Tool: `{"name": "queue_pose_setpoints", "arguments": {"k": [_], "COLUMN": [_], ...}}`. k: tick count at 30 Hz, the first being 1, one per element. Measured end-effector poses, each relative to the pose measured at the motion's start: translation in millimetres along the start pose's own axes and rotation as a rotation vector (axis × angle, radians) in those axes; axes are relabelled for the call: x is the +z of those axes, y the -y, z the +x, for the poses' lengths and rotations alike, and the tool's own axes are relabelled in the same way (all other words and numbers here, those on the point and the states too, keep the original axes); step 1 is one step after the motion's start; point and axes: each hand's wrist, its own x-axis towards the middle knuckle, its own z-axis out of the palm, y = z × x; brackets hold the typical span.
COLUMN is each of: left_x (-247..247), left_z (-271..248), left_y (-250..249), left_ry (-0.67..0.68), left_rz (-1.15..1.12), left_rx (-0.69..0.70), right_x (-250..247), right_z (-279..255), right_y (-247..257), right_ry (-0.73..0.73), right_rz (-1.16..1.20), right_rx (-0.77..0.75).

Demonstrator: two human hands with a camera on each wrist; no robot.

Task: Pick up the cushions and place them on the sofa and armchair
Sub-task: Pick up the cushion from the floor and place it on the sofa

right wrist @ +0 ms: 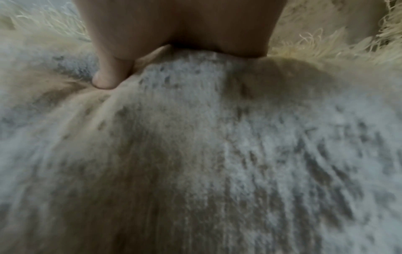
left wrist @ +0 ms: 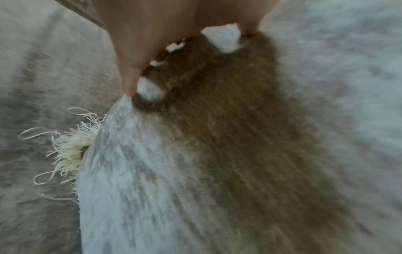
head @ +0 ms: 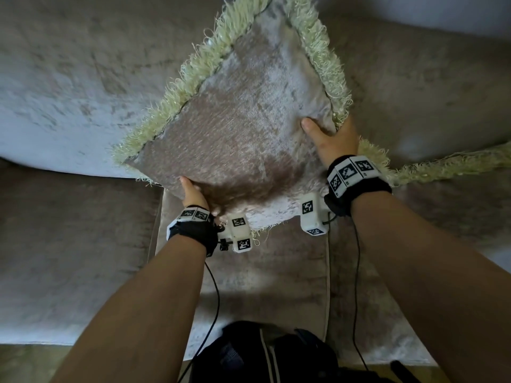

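Note:
A beige velvet cushion (head: 243,128) with a pale green fringe (head: 193,78) is held tilted against the sofa backrest (head: 69,78). My left hand (head: 193,194) grips its lower left edge, thumb on the front face and fingers hidden behind. My right hand (head: 329,136) grips its right corner the same way, thumb pressed into the fabric. The left wrist view shows the left hand (left wrist: 135,51) pinching the cushion (left wrist: 217,154) beside its fringe (left wrist: 71,147). In the right wrist view, the right hand (right wrist: 174,25) pinches the cushion (right wrist: 217,154).
The sofa seat (head: 69,244) spreads below and to both sides. The fringe of a second cushion (head: 442,164) lies on the sofa at the right, just beside my right wrist. Dark clothing (head: 262,352) shows at the bottom, by the seat's front edge.

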Motion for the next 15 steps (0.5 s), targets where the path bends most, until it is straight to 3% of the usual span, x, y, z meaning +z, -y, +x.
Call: {"name": "queue_pose_setpoints", "arguments": {"k": [4,9,11,15], "left_x": [-7,-20,-25,-34], "left_z": [-34,-45,-70,-109], "left_y": [-2,-1,-1,4], "left_ry": [0.082,0.085,0.114,0.181], "left_rz": [0.053,0.121,0.216,0.293], "left_rx": [0.093,0.229,0.317,0.349], "right_x": [-12,-23,-29,-44], "right_z": [-14,-34,-48,-79], "right_y": [-3,-14,-17,-22], "right_ry": [0.055,0.083,0.107,0.14], "right_rz": [-0.112,-0.21,-0.184,-0.037], "right_rx": [-0.009,-0.006,-0.005,-0.011]}}
